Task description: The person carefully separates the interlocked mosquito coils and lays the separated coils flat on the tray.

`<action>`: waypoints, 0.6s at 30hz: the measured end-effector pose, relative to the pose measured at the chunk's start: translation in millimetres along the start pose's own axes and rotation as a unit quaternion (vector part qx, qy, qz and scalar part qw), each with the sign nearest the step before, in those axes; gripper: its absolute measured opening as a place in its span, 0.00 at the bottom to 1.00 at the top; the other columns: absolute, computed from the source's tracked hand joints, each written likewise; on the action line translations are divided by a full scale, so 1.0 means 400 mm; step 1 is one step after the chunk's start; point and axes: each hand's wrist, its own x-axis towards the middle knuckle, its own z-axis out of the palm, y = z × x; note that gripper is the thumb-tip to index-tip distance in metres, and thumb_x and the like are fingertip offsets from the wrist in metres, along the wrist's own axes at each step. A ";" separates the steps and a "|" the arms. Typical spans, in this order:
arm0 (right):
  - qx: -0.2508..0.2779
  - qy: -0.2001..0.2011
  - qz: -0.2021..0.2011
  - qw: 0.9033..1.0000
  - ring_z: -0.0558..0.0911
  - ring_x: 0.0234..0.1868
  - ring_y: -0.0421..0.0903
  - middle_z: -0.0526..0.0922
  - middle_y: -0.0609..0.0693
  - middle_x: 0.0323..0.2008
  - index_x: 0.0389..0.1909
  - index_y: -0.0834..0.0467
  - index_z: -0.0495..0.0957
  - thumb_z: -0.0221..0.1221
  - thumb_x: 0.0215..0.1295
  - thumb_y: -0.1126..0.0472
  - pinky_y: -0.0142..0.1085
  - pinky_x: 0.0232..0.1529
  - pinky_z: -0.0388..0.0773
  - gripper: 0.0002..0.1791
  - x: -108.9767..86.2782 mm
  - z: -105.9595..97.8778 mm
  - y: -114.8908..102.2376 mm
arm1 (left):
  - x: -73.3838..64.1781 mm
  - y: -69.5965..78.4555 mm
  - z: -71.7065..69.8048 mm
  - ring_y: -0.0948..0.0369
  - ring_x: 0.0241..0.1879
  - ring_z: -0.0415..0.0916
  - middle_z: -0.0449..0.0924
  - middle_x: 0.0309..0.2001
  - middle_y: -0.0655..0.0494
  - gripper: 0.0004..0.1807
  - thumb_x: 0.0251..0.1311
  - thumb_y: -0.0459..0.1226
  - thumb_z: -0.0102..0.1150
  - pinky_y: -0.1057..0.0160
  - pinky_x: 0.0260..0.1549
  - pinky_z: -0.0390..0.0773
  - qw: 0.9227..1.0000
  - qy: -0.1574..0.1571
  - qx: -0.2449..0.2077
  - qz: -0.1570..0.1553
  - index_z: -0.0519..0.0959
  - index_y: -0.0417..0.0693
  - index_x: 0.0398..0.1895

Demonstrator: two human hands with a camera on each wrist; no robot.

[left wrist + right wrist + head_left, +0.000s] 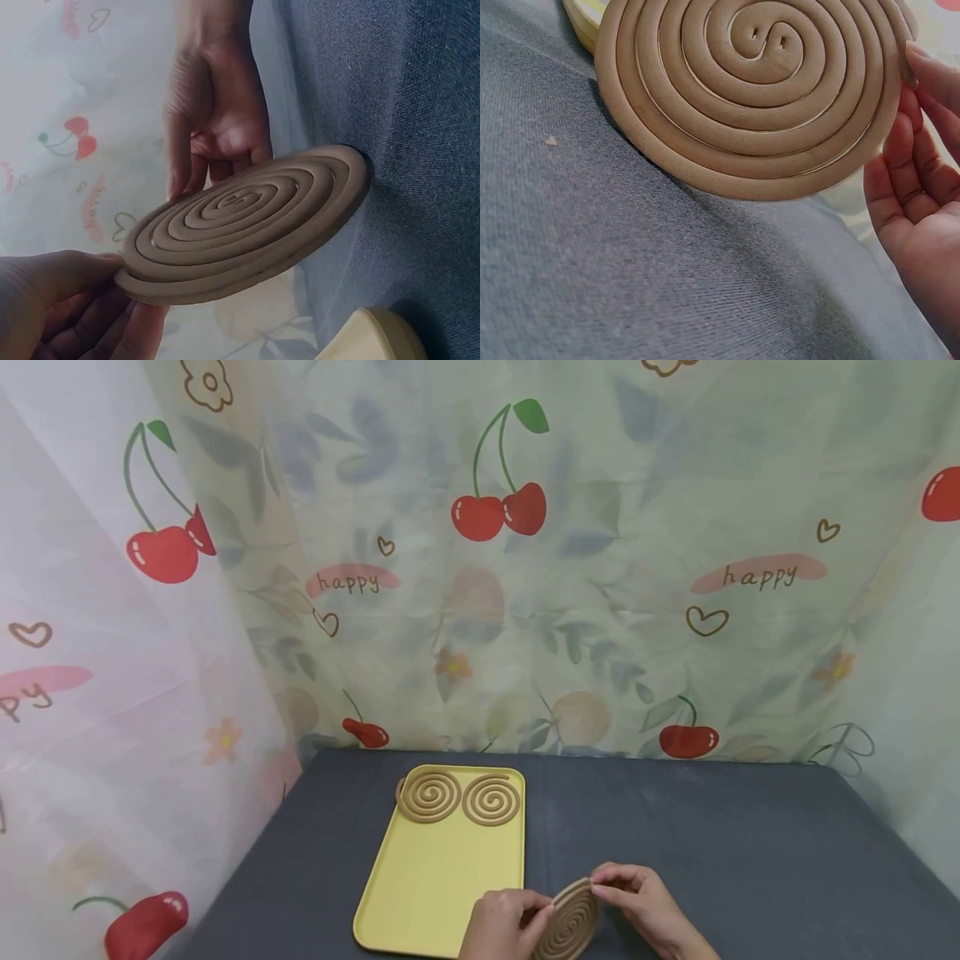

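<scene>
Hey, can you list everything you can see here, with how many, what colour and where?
Held coil: 1, brown, tilted between both hands, beside the tray
Left tray coil: 1, brown, far end of the tray
Right tray coil: 1, brown, far end of the tray
Tray: 1, yellow, on the table
Table: 1, dark blue-grey, under the tray
Speck: 1, pale, on the table surface
Curtain: count unclear, pale with cherries, hearts and "happy" prints, behind and beside the table
Left hand: 1, bare, pinching the held coil's edge
Right hand: 1, bare, pinching the held coil's edge
</scene>
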 end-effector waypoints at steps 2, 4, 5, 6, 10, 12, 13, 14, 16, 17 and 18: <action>0.001 -0.007 -0.011 1.000 0.78 0.44 0.33 0.81 0.39 0.41 0.40 0.52 0.82 0.51 0.61 0.77 0.24 0.47 0.73 0.19 -0.001 0.000 -0.001 | 0.000 0.001 0.000 0.81 0.20 0.70 0.82 0.19 0.66 0.03 0.51 0.38 0.65 0.85 0.20 0.65 1.000 -0.004 0.004 -0.003 0.86 0.52 0.24; 0.002 -0.011 -0.015 1.000 0.78 0.44 0.33 0.81 0.40 0.41 0.41 0.54 0.82 0.50 0.61 0.77 0.25 0.47 0.73 0.18 -0.003 0.000 -0.002 | 0.000 0.002 0.000 0.81 0.20 0.70 0.82 0.20 0.66 0.03 0.51 0.38 0.65 0.84 0.20 0.66 1.000 -0.005 0.008 -0.003 0.86 0.52 0.24; 0.001 -0.012 -0.014 1.000 0.78 0.44 0.33 0.81 0.40 0.41 0.41 0.54 0.82 0.50 0.61 0.77 0.25 0.47 0.74 0.18 -0.004 -0.001 -0.003 | 0.000 0.003 -0.001 0.80 0.20 0.70 0.82 0.19 0.66 0.03 0.51 0.39 0.65 0.84 0.20 0.66 1.000 -0.006 0.010 -0.004 0.85 0.52 0.24; -0.001 -0.012 -0.013 1.000 0.78 0.44 0.33 0.81 0.40 0.41 0.41 0.54 0.82 0.50 0.61 0.77 0.25 0.47 0.74 0.18 -0.005 -0.001 -0.005 | 0.000 0.004 -0.001 0.80 0.20 0.70 0.82 0.19 0.66 0.03 0.50 0.38 0.65 0.84 0.20 0.66 1.000 -0.007 0.013 -0.004 0.85 0.52 0.24; 0.000 -0.011 0.005 1.000 0.78 0.45 0.33 0.81 0.40 0.42 0.42 0.55 0.82 0.50 0.62 0.75 0.25 0.47 0.74 0.17 -0.009 0.000 -0.014 | 0.000 0.006 -0.004 0.80 0.20 0.71 0.82 0.19 0.66 0.03 0.50 0.38 0.65 0.84 0.20 0.66 1.000 -0.011 0.019 -0.009 0.85 0.52 0.24; 0.001 -0.011 0.013 1.000 0.78 0.45 0.33 0.81 0.40 0.42 0.42 0.55 0.82 0.51 0.63 0.75 0.26 0.47 0.74 0.16 -0.010 0.000 -0.018 | 0.000 0.007 -0.006 0.80 0.20 0.71 0.82 0.20 0.66 0.03 0.51 0.38 0.65 0.83 0.20 0.66 1.000 -0.018 0.018 -0.015 0.85 0.52 0.24; 0.001 -0.011 0.018 1.000 0.78 0.45 0.34 0.81 0.40 0.42 0.42 0.55 0.82 0.51 0.63 0.75 0.26 0.47 0.74 0.16 -0.011 0.000 -0.019 | 0.001 0.008 -0.006 0.79 0.20 0.71 0.82 0.20 0.66 0.03 0.51 0.38 0.65 0.83 0.20 0.66 1.000 -0.021 0.016 -0.017 0.85 0.52 0.24; -0.001 -0.010 0.022 1.000 0.78 0.45 0.33 0.81 0.39 0.42 0.42 0.55 0.82 0.51 0.63 0.74 0.26 0.47 0.74 0.16 -0.011 0.000 -0.018 | 0.001 0.008 -0.007 0.79 0.20 0.71 0.82 0.20 0.66 0.03 0.51 0.38 0.65 0.83 0.20 0.66 0.999 -0.023 0.014 -0.020 0.85 0.52 0.24; -0.006 -0.004 0.032 0.999 0.79 0.44 0.33 0.82 0.38 0.42 0.42 0.53 0.82 0.51 0.63 0.74 0.26 0.47 0.74 0.17 -0.010 -0.001 -0.016 | 0.001 0.008 -0.007 0.79 0.20 0.71 0.82 0.20 0.65 0.03 0.51 0.38 0.65 0.83 0.20 0.66 0.999 -0.024 0.014 -0.019 0.85 0.51 0.24; -0.007 -0.001 0.039 0.999 0.79 0.44 0.33 0.82 0.38 0.41 0.42 0.52 0.82 0.51 0.63 0.74 0.26 0.47 0.75 0.17 -0.011 -0.002 -0.015 | 0.001 0.008 -0.007 0.79 0.20 0.71 0.82 0.20 0.65 0.03 0.51 0.38 0.65 0.83 0.20 0.66 0.999 -0.023 0.013 -0.018 0.85 0.51 0.24; -0.010 0.002 0.045 0.999 0.79 0.43 0.33 0.83 0.38 0.41 0.42 0.50 0.82 0.51 0.64 0.73 0.25 0.46 0.75 0.18 -0.011 -0.003 -0.014 | 0.001 0.008 -0.007 0.79 0.20 0.71 0.82 0.20 0.65 0.03 0.51 0.38 0.65 0.83 0.20 0.66 1.000 -0.023 0.013 -0.017 0.85 0.51 0.24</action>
